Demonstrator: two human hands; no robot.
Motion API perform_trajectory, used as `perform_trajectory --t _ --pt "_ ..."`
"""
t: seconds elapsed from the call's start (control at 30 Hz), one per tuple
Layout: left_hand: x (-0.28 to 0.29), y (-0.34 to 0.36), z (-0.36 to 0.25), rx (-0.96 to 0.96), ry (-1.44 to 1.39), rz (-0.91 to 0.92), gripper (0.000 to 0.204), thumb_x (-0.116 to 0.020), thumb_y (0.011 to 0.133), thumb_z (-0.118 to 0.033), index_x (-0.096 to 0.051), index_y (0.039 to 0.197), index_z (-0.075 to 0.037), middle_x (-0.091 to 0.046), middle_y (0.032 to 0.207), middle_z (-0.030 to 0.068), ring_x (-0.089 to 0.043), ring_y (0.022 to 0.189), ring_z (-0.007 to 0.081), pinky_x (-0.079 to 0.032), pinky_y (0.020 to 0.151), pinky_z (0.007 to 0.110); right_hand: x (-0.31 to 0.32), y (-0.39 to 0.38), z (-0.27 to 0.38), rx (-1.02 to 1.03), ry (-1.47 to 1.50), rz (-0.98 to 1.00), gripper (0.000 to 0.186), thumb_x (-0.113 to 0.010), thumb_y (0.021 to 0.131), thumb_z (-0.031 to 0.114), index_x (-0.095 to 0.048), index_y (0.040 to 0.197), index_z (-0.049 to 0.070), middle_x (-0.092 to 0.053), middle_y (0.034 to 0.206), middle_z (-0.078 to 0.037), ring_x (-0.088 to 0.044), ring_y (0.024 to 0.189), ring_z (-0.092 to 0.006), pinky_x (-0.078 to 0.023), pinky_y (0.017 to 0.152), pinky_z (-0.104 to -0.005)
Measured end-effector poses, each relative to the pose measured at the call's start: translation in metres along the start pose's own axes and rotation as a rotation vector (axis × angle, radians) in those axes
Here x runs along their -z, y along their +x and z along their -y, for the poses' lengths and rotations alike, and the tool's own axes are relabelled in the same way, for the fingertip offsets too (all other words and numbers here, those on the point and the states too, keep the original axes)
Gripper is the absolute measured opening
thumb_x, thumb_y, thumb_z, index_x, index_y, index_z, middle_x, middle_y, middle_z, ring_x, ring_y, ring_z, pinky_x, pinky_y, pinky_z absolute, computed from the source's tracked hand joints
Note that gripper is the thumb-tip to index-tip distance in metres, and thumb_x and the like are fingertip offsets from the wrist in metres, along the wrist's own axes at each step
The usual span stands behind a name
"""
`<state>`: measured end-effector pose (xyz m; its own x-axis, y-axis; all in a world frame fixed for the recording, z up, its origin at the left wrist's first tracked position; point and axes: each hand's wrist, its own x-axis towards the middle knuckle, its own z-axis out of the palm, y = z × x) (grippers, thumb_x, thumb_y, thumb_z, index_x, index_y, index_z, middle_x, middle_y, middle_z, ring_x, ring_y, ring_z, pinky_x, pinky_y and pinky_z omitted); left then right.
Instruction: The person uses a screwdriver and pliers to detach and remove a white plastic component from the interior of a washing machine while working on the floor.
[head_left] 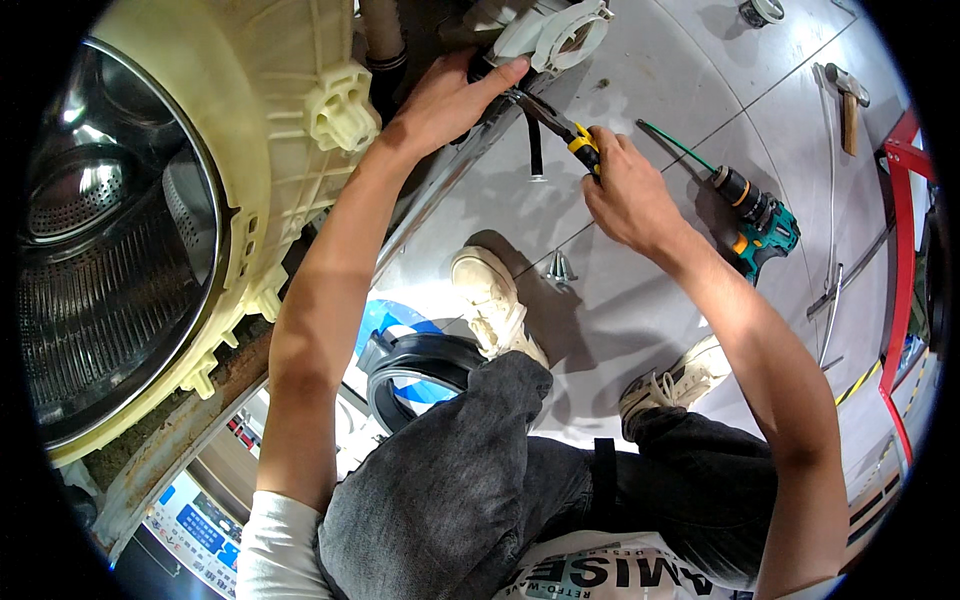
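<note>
My right hand (632, 190) is closed around the yellow-and-black handles of a pair of pliers (550, 118). The metal jaws reach to a dark rubber part (484, 68) at the lower edge of the machine. My left hand (455, 98) grips that dark part, thumb stretched along it toward the jaws; its other fingers are mostly hidden. Right beside the thumb is a white plastic housing (565, 38) with a round opening. A short black tube (535, 148) hangs below the pliers. What exactly the jaws bite on is too small to tell.
At left stands an opened washing machine with a cream tub (300, 60) and steel drum (110, 190). On the tiled floor lie screws (560, 266), a teal cordless drill (765, 225), a hammer (849, 105) and a black rubber ring (385, 390). A red frame (900, 190) edges the right.
</note>
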<state>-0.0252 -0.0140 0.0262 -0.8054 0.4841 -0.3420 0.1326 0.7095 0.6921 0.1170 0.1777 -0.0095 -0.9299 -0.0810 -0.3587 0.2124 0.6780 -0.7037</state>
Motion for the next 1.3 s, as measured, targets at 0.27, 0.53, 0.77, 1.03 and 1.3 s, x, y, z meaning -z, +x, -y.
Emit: perform_trajectory --t 0.27,0.53,0.77,1.03,1.3 --pt "-0.002 -0.002 0.002 -0.05 -0.017 -0.06 0.071 -0.058 0.088 -0.058 -0.059 0.122 0.004 -0.066 0.112 0.0196 -0.062 0.105 0.0291 -0.045 0.094 0.036 0.006 0.005 0.011 -0.066 -0.01 0.064 0.041 -0.056 0.086 0.01 -0.046 0.123 -0.003 -0.056 0.108 -0.025 -0.057 0.101 -0.0428 -0.045 0.088 -0.0479" --pt "-0.001 0.0 0.005 -0.017 -0.016 -0.023 0.072 -0.058 0.087 -0.06 -0.06 0.12 0.005 -0.067 0.106 0.0191 -0.063 0.099 0.0276 -0.046 0.091 0.036 0.005 0.008 0.009 -0.071 -0.077 0.065 0.039 -0.058 0.085 0.012 -0.049 0.12 -0.002 -0.058 0.107 -0.023 -0.058 0.102 -0.0414 -0.046 0.089 -0.0473" --pt "0.003 -0.005 -0.009 0.003 -0.014 0.034 0.07 -0.055 0.091 -0.057 -0.055 0.127 0.003 -0.06 0.125 0.0161 -0.054 0.113 0.0248 -0.037 0.102 0.034 0.007 0.01 0.007 0.01 -0.071 0.066 0.03 -0.058 0.081 0.013 -0.053 0.105 -0.005 -0.062 0.099 -0.027 -0.058 0.096 -0.0454 -0.046 0.085 -0.0483" --pt "0.0 -0.004 -0.003 -0.008 0.029 -0.028 0.068 -0.057 0.09 -0.055 -0.056 0.125 0.004 -0.063 0.115 0.0182 -0.058 0.105 0.0282 -0.042 0.096 0.036 0.012 0.017 0.006 -0.036 0.003 0.16 0.028 -0.056 0.081 0.011 -0.051 0.105 -0.005 -0.061 0.097 -0.028 -0.058 0.095 -0.0464 -0.044 0.084 -0.0495" --pt "-0.003 -0.003 -0.003 -0.07 -0.04 -0.059 0.063 -0.058 0.091 -0.053 -0.059 0.121 0.002 -0.066 0.11 0.0178 -0.061 0.1 0.0279 -0.044 0.093 0.037 0.002 0.011 0.006 -0.014 -0.095 -0.005 0.03 -0.055 0.08 0.01 -0.053 0.107 -0.003 -0.062 0.108 -0.021 -0.057 0.109 -0.0387 -0.048 0.089 -0.049"
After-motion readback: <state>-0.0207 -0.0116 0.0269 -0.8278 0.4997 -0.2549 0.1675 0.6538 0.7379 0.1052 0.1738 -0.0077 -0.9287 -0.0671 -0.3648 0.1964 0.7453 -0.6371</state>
